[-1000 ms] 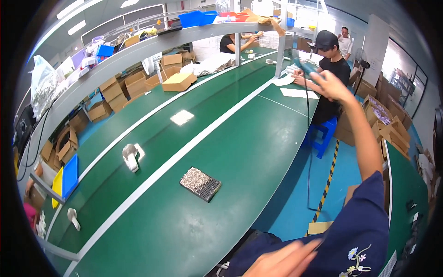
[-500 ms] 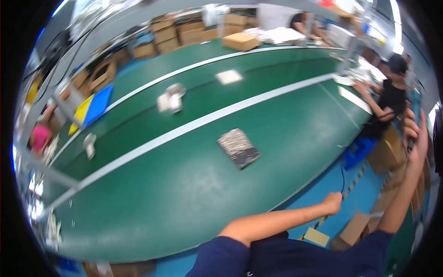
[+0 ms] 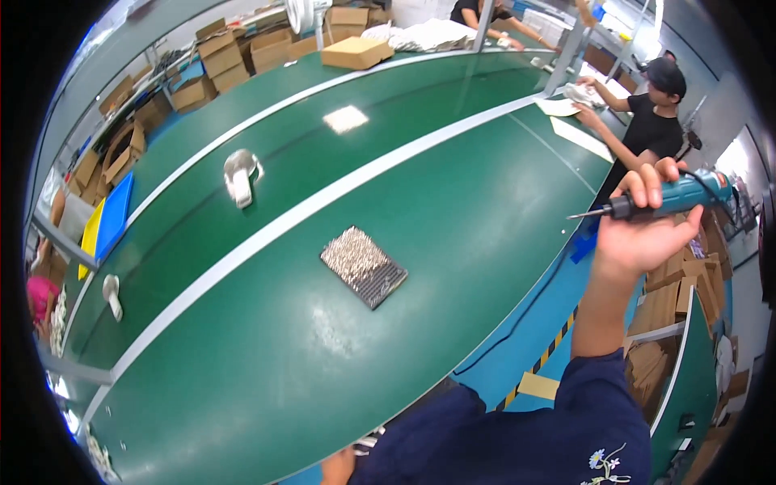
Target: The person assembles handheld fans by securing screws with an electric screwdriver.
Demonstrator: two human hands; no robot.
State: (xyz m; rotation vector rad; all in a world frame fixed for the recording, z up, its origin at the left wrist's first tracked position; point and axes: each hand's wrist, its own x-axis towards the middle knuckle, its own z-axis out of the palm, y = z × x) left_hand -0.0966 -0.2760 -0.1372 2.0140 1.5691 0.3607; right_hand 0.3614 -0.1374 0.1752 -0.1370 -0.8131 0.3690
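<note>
High on the right, my right hand (image 3: 647, 218) is closed around a teal electric screwdriver (image 3: 687, 192), its thin bit pointing left. My left hand (image 3: 339, 467) is low at the near table edge, by some pale pieces (image 3: 370, 441); its fingers are mostly hidden. A black ridged tray (image 3: 388, 284) lies on the green table, with rows of small shiny metal pieces, probably screws, over most of it. Beyond the pale divider, on the conveyor, rests a white and grey handheld device (image 3: 240, 178). A similar device (image 3: 113, 297) lies farther left.
A co-worker in a black cap (image 3: 667, 81) handles white pieces at the far right. Another person reaches in at the back. Cardboard boxes (image 3: 222, 56) line the far side, near blue and yellow trays (image 3: 115, 214). A dark cable (image 3: 517, 323) hangs beside the table.
My right hand has come into fuller view with the screwdriver, farther left. My left hand has moved from the right side down to the near table edge. The view has turned right.
</note>
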